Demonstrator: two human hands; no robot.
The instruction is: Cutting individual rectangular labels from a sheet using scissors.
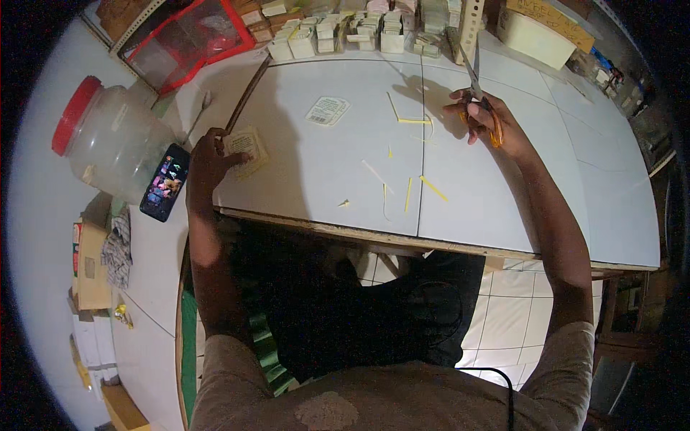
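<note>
My right hand [483, 118] is raised over the right side of the white table, its fingers in and around the orange handles of a pair of scissors [475, 82]. The scissor blades point away from me, slightly apart. At the left, my left hand [210, 161] grips a small stack of cream paper labels [250, 147] at its left edge, thumb across the top and fingers curled. A separate cut label [327, 110] with clipped corners lies flat farther off, between the hands. Thin yellow paper strips [433, 188] and small offcuts are scattered nearer my right hand.
A smartphone [165, 182] with a lit screen leans by a clear jar with a red lid [115, 144] at the left. A spoon [200, 115] and a dark strip lie beyond my left hand. Bundled cards [302, 42], a red-edged pouch [190, 44] and a white bin [535, 39] line the back.
</note>
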